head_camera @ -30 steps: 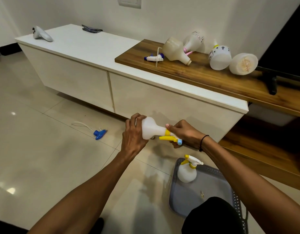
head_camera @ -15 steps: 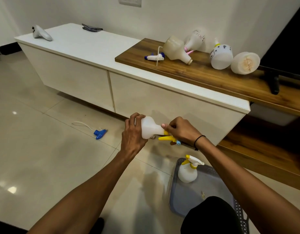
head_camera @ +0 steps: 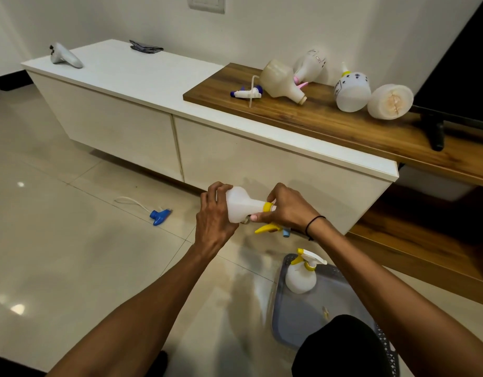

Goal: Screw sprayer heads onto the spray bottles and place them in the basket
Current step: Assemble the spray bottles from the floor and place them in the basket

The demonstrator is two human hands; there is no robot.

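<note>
Standing by floor's near-right edge: basket [head_camera: 294, 319] w/ one capped bottle [head_camera: 300, 278] upright at its far-left corner. Held bottle [head_camera: 241, 204] sideways in air above floor, L hand [head_camera: 213, 219] clamped on base, R hand [head_camera: 286, 210] fingers pinched on yellow sprayer [head_camera: 270, 227] collar.

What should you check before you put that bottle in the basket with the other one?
1. Bottle held firmly: ok, left hand wraps its body.
2. Yellow collar screwed fully tight: cannot tell, right hand fingers cover it.
3. Yellow trigger attached: ok, it hangs below the right hand.
4. Room in the basket: ok, only one finished bottle stands in its far corner.
5. Basket within reach: ok, it sits on the floor right below the hands.
6. More bottles waiting: ok, several lie on the wooden shelf.
</note>
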